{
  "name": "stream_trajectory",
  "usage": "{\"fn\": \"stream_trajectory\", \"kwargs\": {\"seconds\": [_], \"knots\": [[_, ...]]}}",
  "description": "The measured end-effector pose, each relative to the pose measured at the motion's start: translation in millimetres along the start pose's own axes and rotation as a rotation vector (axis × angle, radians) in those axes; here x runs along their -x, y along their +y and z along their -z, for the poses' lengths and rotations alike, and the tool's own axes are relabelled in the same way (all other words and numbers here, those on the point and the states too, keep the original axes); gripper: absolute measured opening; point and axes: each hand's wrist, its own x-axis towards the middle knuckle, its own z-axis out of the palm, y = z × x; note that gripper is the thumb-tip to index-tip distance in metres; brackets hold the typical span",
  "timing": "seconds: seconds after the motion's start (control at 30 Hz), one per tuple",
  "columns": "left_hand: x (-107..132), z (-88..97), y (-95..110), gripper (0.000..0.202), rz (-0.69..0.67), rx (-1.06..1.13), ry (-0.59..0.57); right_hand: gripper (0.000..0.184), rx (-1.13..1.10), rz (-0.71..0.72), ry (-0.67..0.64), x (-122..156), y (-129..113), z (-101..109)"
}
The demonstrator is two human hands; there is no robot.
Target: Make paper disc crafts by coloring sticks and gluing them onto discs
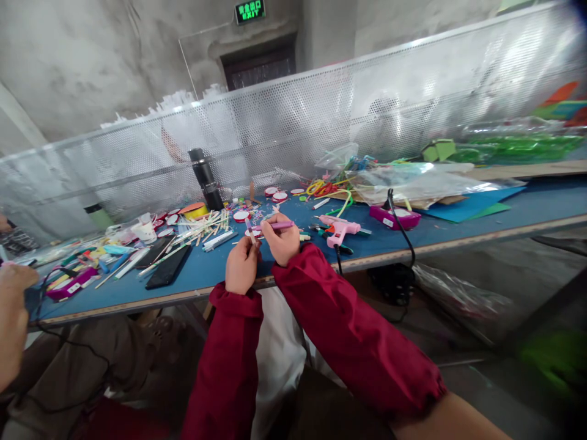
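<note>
My left hand (241, 264), closed, pinches a small flat craft stick (250, 228) that points upward, its upper part purple. My right hand (281, 242) is wrapped round a purple marker pen (280, 225). The pen's left end is close to the stick; whether they touch I cannot tell. Both hands are over the front edge of the blue table (293, 272). Just behind them lies a round white disc with a red rim (241, 216). To the right of my right hand rests a pink glue gun (340, 230).
Loose craft sticks (208, 227), pens (219, 240) and a black phone (169, 267) lie to the left. A black bottle (206, 179) stands by the perforated metal screen (284, 131). At right is a purple box with a cable (395, 217). Another person's hand (13, 305) is at far left.
</note>
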Motion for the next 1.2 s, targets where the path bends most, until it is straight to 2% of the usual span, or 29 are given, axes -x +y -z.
{"fn": "stream_trajectory", "kwargs": {"seconds": [0.13, 0.43, 0.67, 0.93, 1.2], "knots": [[-0.4, -0.1, 0.5, 0.022, 0.018, -0.009, 0.002, 0.025, -0.015, -0.006, -0.024, 0.2, 1.1, -0.7], [-0.6, -0.2, -0.7, 0.021, 0.002, -0.013, 0.000, 0.027, 0.039, -0.013, 0.014, -1.2, -3.6, 1.6], [0.4, 0.3, 1.1, 0.022, -0.002, -0.006, 0.002, 0.025, -0.009, -0.007, -0.027, -0.3, -0.5, 0.3], [-0.9, -0.7, -3.2, 0.021, -0.005, 0.009, -0.002, 0.026, 0.023, -0.008, 0.013, -0.9, -0.5, 0.3], [0.0, -0.3, -0.3, 0.023, 0.001, -0.008, 0.002, 0.024, -0.031, 0.001, -0.025, 0.0, 2.1, -0.4]]}}
